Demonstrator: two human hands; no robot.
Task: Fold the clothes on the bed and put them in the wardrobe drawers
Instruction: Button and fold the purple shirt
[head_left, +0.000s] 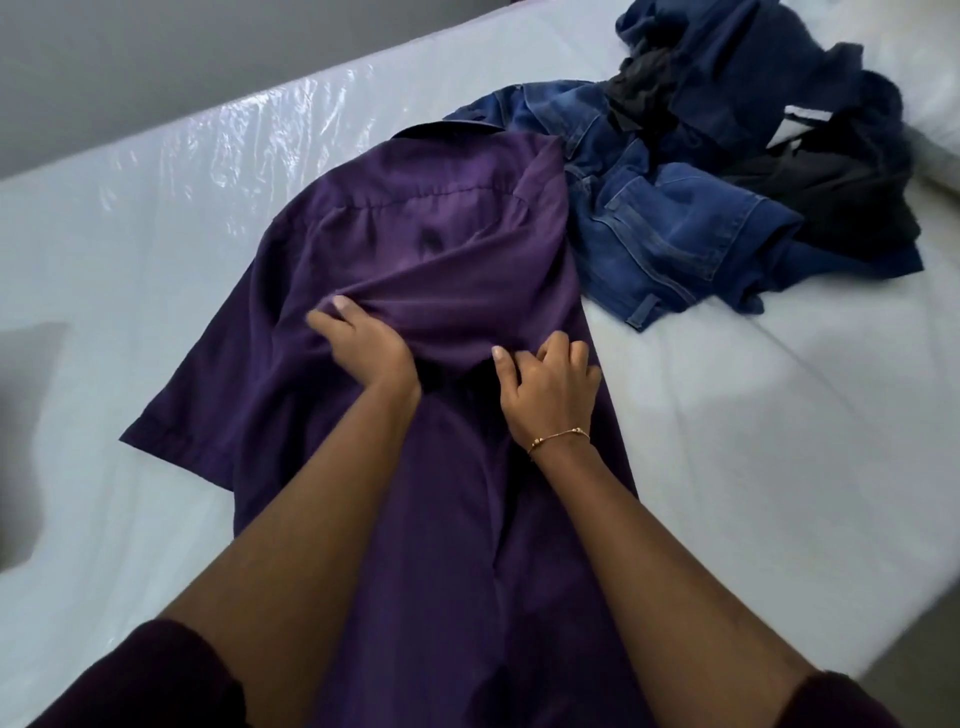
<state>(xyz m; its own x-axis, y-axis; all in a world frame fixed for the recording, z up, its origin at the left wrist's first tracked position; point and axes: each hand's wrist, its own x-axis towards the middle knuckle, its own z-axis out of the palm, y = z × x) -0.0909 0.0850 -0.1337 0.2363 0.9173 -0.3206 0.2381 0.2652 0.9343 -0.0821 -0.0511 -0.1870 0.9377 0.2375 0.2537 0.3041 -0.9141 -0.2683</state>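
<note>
The purple shirt (415, 244) lies back-up on the white bed (130, 234), beside blue jeans (654, 228). Left hand (363, 348) and right hand (550, 387) each pinch a raised fold at its middle.

Shirt (415, 249) left of jeans (660, 244)

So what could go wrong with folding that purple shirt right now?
Both the left hand and right hand pinch a bunched ridge across the purple shirt, so a crooked crease could get folded in. The shirt's far edge touches the blue jeans, which might get dragged along. The plastic-covered mattress looks slippery, so the shirt may slide.
</note>
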